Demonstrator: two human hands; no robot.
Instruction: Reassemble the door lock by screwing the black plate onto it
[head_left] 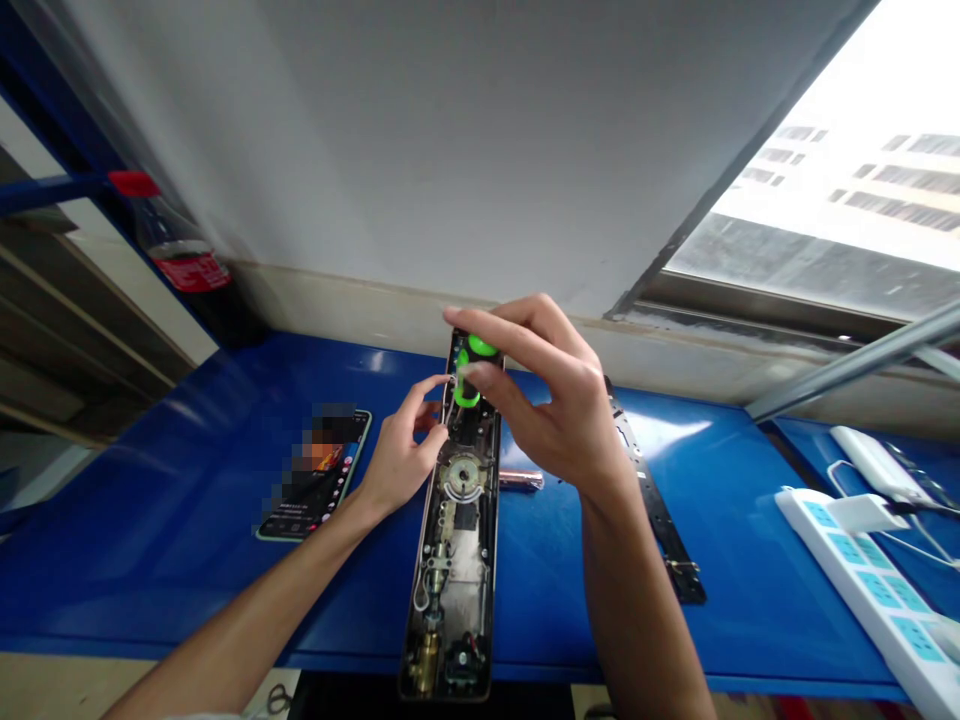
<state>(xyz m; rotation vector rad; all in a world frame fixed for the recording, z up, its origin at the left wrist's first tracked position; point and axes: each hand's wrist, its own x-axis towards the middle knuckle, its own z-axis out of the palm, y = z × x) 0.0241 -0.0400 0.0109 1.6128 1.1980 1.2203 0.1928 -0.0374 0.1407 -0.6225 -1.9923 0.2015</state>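
A long, narrow metal housing point(459, 540) with mechanical parts and a round disc inside lies lengthwise over the blue table, its near end at the table's front edge. Over its far end, my right hand point(551, 390) is closed around a short green-and-black tool handle point(466, 385), with thumb and fingers on it. The tool's lower end is hard to make out. My left hand point(405, 445) is at the housing's left edge, thumb and index finger bent toward a thin part near the tool; whether they pinch it is unclear.
A phone point(322, 475) lies on the blue table point(225, 430) at the left, with a cola bottle point(191, 260) behind it. Right of the housing are a reddish cylinder point(521, 481) and a long black plate point(664, 520). A power strip point(862, 580) sits at far right.
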